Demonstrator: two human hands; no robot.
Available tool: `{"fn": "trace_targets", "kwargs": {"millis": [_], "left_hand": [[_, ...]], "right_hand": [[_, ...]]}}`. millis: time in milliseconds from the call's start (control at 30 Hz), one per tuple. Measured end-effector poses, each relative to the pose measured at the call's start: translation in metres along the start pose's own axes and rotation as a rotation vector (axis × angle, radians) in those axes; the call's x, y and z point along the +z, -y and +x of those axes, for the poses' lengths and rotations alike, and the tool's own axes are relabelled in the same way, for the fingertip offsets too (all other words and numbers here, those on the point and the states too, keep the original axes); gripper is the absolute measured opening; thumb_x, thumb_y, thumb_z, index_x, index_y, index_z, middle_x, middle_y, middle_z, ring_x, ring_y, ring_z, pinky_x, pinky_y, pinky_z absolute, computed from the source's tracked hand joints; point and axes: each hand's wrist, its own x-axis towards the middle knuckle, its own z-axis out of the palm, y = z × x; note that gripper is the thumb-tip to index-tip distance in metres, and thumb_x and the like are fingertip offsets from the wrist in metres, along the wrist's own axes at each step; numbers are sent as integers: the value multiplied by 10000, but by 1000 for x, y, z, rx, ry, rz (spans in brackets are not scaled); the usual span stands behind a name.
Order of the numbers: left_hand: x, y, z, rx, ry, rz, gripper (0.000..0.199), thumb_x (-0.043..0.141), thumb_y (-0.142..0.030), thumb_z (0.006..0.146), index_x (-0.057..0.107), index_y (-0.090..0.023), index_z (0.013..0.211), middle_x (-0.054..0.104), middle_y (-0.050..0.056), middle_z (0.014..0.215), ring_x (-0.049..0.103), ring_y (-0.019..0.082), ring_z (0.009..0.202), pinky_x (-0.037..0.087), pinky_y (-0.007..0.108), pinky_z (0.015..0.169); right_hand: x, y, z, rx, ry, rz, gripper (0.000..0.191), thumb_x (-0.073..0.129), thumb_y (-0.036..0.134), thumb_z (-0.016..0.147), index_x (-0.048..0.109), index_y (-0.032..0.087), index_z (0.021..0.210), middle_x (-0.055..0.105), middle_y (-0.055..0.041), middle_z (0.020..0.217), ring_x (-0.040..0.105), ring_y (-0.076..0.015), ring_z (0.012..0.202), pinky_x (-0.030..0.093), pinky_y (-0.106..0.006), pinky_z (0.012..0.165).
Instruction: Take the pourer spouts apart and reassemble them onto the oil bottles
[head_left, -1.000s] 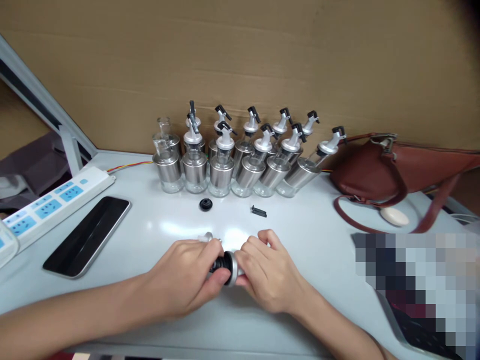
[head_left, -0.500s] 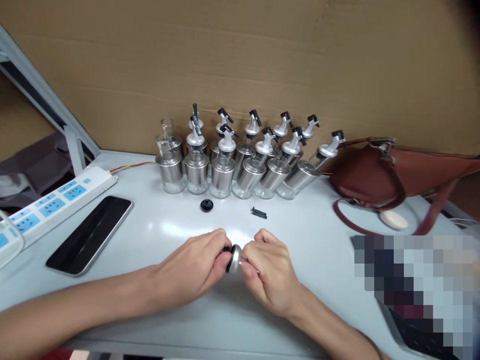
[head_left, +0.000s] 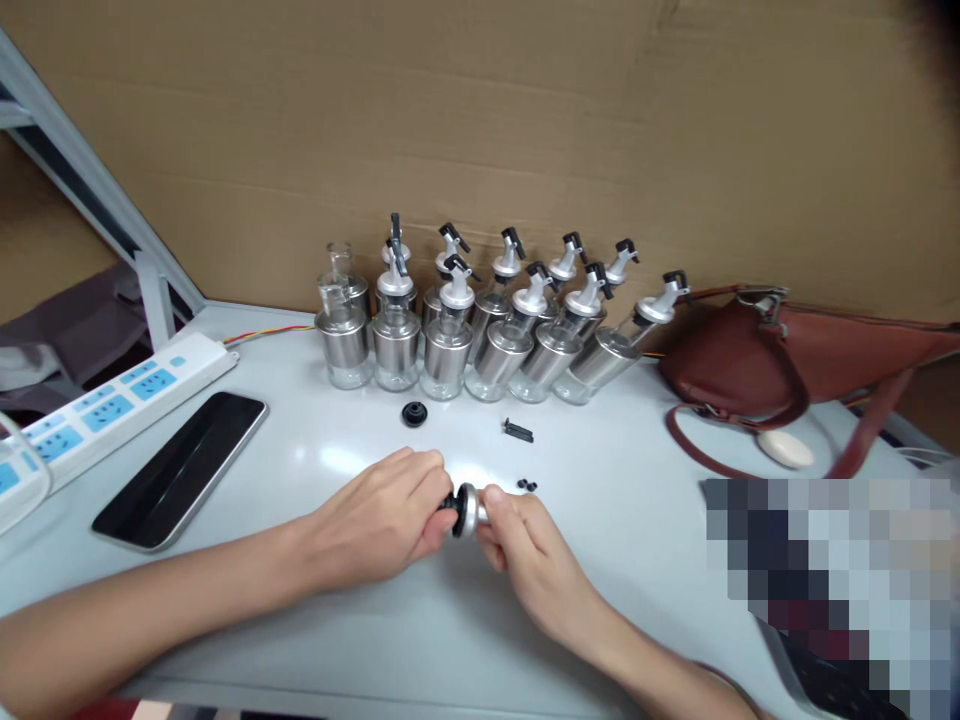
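Note:
Between my hands, above the grey table, is a bottle pourer (head_left: 468,510) with a silver collar and a black stopper end, lying sideways. My left hand (head_left: 390,520) is closed around the black stopper end. The silver spout side is pinched by my right hand (head_left: 529,545), whose fingers cover most of the spout. Beyond my hands lie a round black stopper piece (head_left: 414,414), thin black pins (head_left: 518,431) and a couple of tiny black parts (head_left: 527,485). Glass bottles with steel sleeves (head_left: 447,355) stand in two rows behind them, most fitted with silver-and-black pourers.
On the left are a phone (head_left: 180,470) and a white power strip (head_left: 112,410). A brown leather bag (head_left: 810,360) with its strap and a pale oval object (head_left: 785,449) sit at the right. Cardboard (head_left: 450,120) stands behind the bottles.
My right hand has shifted its grip on the spout, its thumb now on top. The tiny black parts on the table, hidden before, now show. My left hand keeps its hold.

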Motion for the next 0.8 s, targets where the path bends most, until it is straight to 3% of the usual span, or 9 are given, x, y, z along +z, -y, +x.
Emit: {"fn": "trace_targets", "kwargs": {"millis": [133, 267, 400, 500, 567, 667, 800], "left_hand": [[2, 4, 0, 29, -2, 44, 444, 141, -223, 1024, 471, -188, 728, 510, 13, 636, 460, 159, 530, 392, 266, 526], [-2, 8, 0, 101, -7, 94, 475, 132, -223, 1018, 470, -193, 685, 499, 21, 614, 431, 169, 531, 368, 284, 532], [-6, 11, -1, 161, -11, 82, 476, 137, -331, 1031, 510, -164, 787, 554, 50, 659, 466, 186, 579, 380, 308, 564], [-6, 17, -1, 251, -41, 40, 438, 145, -340, 1037, 504, -154, 869, 574, 43, 676, 492, 183, 609, 404, 320, 612], [-6, 20, -1, 303, -57, 33, 437, 127, -314, 1037, 498, -171, 855, 551, 17, 642, 466, 171, 575, 401, 327, 630], [-6, 22, 0, 297, -83, 37, 479, 95, -279, 1026, 475, -200, 746, 481, -11, 562, 386, 159, 502, 354, 336, 608], [-9, 17, 3, 228, -76, -3, 503, 85, -288, 1023, 420, -213, 655, 425, -28, 519, 315, 151, 473, 289, 345, 596]], "right_hand": [[1, 0, 5, 100, 33, 141, 633, 302, 753, 856, 284, 241, 485, 261, 71, 427, 219, -74, 412, 183, -259, 430], [-2, -4, 9, 186, 183, 334, 605, 391, 715, 847, 292, 235, 492, 259, 87, 389, 194, -61, 385, 151, -256, 421], [-7, -10, 10, 282, 504, 694, 469, 448, 581, 854, 296, 230, 582, 247, 112, 416, 171, -56, 385, 134, -250, 433], [-8, -12, 9, 259, 725, 835, 410, 452, 509, 876, 320, 220, 616, 249, 116, 448, 182, -56, 394, 174, -248, 452], [-6, -12, 7, 185, 723, 846, 427, 445, 494, 917, 302, 222, 621, 227, 118, 459, 168, -56, 397, 160, -245, 449], [-1, -7, 0, 49, 595, 723, 449, 422, 540, 949, 285, 229, 656, 250, 110, 489, 179, -65, 423, 158, -235, 439], [-1, 2, -7, -160, 385, 134, 438, 241, 535, 1001, 335, 223, 710, 364, 51, 592, 315, -100, 511, 292, -241, 501]]}}
